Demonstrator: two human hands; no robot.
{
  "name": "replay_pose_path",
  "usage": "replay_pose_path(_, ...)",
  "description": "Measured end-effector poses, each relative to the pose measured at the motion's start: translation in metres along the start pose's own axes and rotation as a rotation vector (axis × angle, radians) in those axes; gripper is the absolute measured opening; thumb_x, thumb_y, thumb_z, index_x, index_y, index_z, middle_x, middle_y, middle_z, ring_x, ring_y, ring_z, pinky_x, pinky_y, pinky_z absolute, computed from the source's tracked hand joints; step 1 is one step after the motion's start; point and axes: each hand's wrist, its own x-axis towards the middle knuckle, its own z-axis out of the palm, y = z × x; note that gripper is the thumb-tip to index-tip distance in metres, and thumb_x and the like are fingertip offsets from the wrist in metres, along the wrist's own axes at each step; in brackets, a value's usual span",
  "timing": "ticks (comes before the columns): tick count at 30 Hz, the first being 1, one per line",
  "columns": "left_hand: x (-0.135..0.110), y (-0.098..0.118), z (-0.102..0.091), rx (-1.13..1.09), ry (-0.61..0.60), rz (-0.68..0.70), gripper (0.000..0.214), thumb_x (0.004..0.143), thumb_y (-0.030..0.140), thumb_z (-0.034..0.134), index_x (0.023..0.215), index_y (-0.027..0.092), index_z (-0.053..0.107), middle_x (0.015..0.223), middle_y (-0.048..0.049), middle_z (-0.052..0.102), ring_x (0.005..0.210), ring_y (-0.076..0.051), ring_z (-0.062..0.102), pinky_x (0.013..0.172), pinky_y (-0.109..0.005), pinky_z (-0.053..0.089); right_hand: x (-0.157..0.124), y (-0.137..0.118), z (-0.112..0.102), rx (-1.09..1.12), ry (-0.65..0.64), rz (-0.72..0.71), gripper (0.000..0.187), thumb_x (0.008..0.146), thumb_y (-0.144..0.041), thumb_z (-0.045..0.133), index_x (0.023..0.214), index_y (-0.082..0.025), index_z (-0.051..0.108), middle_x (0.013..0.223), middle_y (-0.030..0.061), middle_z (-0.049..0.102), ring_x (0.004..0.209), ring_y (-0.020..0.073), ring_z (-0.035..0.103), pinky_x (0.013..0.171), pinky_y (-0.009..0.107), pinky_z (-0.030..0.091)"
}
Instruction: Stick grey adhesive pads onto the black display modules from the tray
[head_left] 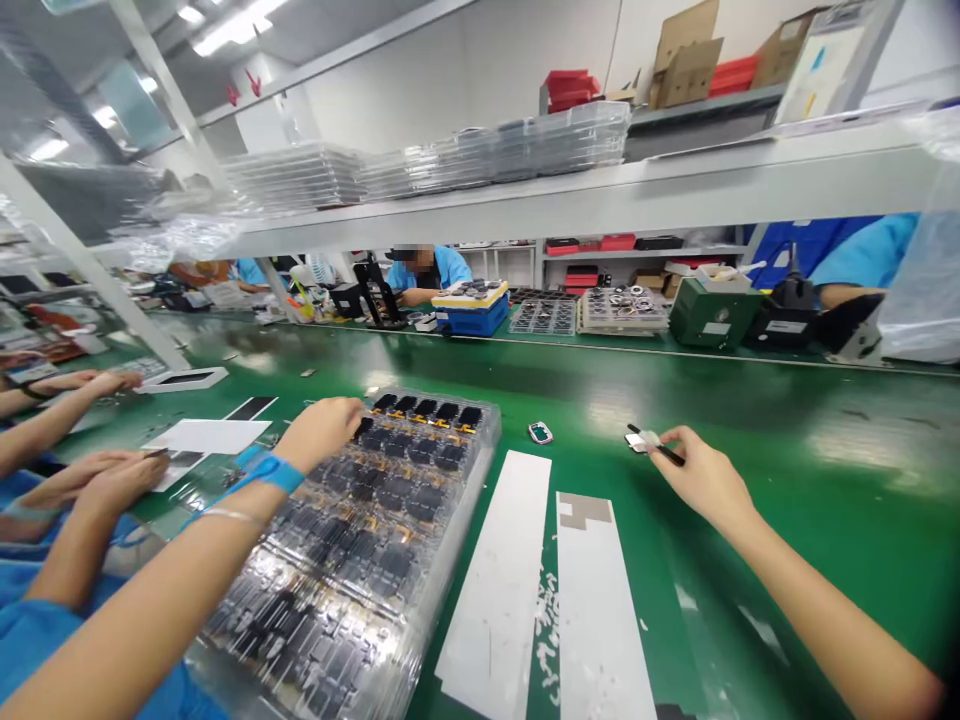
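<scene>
My left hand [326, 435] is over the far left part of a clear plastic tray [442, 590]. Its fingers are pinched together beside the rows of small black display-like parts [424, 445], and whatever they hold is hidden. Out to the right, my right hand [701, 472] grips a thin black tool [670, 455] that looks like tweezers. A small whitish piece [637, 442] is at the tool's far end, low over the green bench. Between my hands, a small rounded-square part [540, 433] with a dark green face lies on the bench.
Two long white sheets [499, 575] [600, 600] lie in front of me, with white scraps [547, 625] between them. At the left, a co-worker's hands [124, 485] are close to the tray. A shelf [480, 215] with stacked clear trays [495, 150] spans above the bench.
</scene>
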Motion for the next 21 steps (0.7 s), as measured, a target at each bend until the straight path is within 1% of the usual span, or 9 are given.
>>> replay_pose_path(1, 0.016, -0.008, 0.004, 0.038, -0.042, -0.014, 0.031, 0.094, 0.031, 0.060, 0.121, 0.016, 0.058, 0.122, -0.0088, 0.061, 0.102, -0.025, 0.063, 0.085, -0.044, 0.055, -0.013, 0.000, -0.001, 0.026, 0.000, -0.031, 0.025, 0.086, -0.042, 0.054, 0.104, -0.025, 0.054, 0.083, 0.0036, 0.068, 0.069, 0.0222, 0.064, 0.056, 0.029, 0.042)
replay_pose_path(3, 0.042, -0.022, 0.012, 0.102, -0.124, -0.031, 0.031, 0.095, 0.031, 0.060, 0.122, 0.016, 0.058, 0.121, -0.0097, 0.061, 0.102, -0.025, 0.063, 0.085, -0.044, 0.055, -0.042, 0.004, -0.003, 0.103, 0.010, -0.098, 0.029, 0.083, -0.046, 0.054, 0.104, -0.025, 0.053, 0.077, 0.0003, 0.066, 0.064, 0.0190, 0.064, 0.059, 0.027, 0.046)
replay_pose_path(5, 0.059, -0.032, 0.020, 0.151, -0.185, -0.046, 0.031, 0.094, 0.031, 0.061, 0.121, 0.016, 0.058, 0.121, -0.0094, 0.061, 0.102, -0.025, 0.063, 0.085, -0.044, 0.055, -0.072, 0.010, -0.005, 0.238, 0.039, -0.166, 0.035, 0.080, -0.052, 0.054, 0.102, -0.024, 0.055, 0.074, 0.0001, 0.064, 0.065, 0.0188, 0.066, 0.061, 0.026, 0.050)
replay_pose_path(8, 0.073, -0.038, 0.023, 0.175, -0.227, -0.057, 0.031, 0.093, 0.030, 0.062, 0.122, 0.017, 0.058, 0.122, -0.0088, 0.061, 0.104, -0.024, 0.063, 0.085, -0.043, 0.055, -0.107, 0.022, -0.010, 0.356, 0.061, -0.152, 0.041, 0.077, -0.056, 0.058, 0.102, -0.023, 0.058, 0.077, 0.0013, 0.065, 0.071, 0.0199, 0.070, 0.061, 0.025, 0.053)
replay_pose_path(11, 0.075, -0.031, 0.015, 0.123, -0.225, -0.021, 0.031, 0.094, 0.031, 0.062, 0.121, 0.018, 0.058, 0.122, -0.0087, 0.060, 0.103, -0.024, 0.063, 0.085, -0.043, 0.055, -0.127, 0.029, -0.018, 0.408, 0.105, -0.084, 0.043, 0.076, -0.056, 0.062, 0.103, -0.022, 0.060, 0.077, 0.0018, 0.066, 0.065, 0.0192, 0.067, 0.052, 0.024, 0.050)
replay_pose_path(14, 0.066, -0.009, -0.001, -0.019, -0.240, 0.093, 0.028, 0.091, 0.028, 0.063, 0.116, 0.015, 0.059, 0.107, -0.0070, 0.065, 0.093, -0.023, 0.065, 0.079, -0.039, 0.054, -0.138, 0.020, -0.028, 0.495, 0.140, -0.025, 0.040, 0.076, -0.054, 0.064, 0.101, -0.023, 0.062, 0.071, 0.0013, 0.065, 0.055, 0.0173, 0.060, 0.042, 0.023, 0.043)
replay_pose_path(17, 0.042, 0.030, -0.006, -0.265, -0.330, 0.291, 0.029, 0.085, 0.026, 0.062, 0.112, 0.016, 0.058, 0.081, -0.0006, 0.067, 0.076, -0.020, 0.066, 0.067, -0.029, 0.050, -0.150, -0.007, -0.033, 0.631, 0.131, -0.065, 0.030, 0.078, -0.047, 0.065, 0.094, -0.022, 0.065, 0.069, 0.0020, 0.064, 0.057, 0.0169, 0.059, 0.044, 0.022, 0.045)
replay_pose_path(19, 0.017, 0.063, 0.001, -0.437, -0.424, 0.416, 0.021, 0.085, 0.032, 0.059, 0.101, 0.018, 0.057, 0.073, 0.0018, 0.066, 0.067, -0.016, 0.064, 0.060, -0.025, 0.047, -0.159, -0.030, -0.032, 0.708, 0.062, -0.142, 0.021, 0.081, -0.040, 0.063, 0.092, -0.022, 0.064, 0.068, 0.0011, 0.062, 0.056, 0.0151, 0.058, 0.045, 0.021, 0.045)
replay_pose_path(21, -0.013, 0.096, 0.017, -0.587, -0.508, 0.499, 0.018, 0.086, 0.037, 0.056, 0.086, 0.019, 0.051, 0.071, 0.0014, 0.065, 0.068, -0.016, 0.065, 0.058, -0.024, 0.047, -0.168, -0.051, -0.027, 0.765, -0.050, -0.216, 0.015, 0.084, -0.033, 0.061, 0.095, -0.022, 0.063, 0.071, -0.0003, 0.060, 0.054, 0.0118, 0.055, 0.045, 0.019, 0.043)
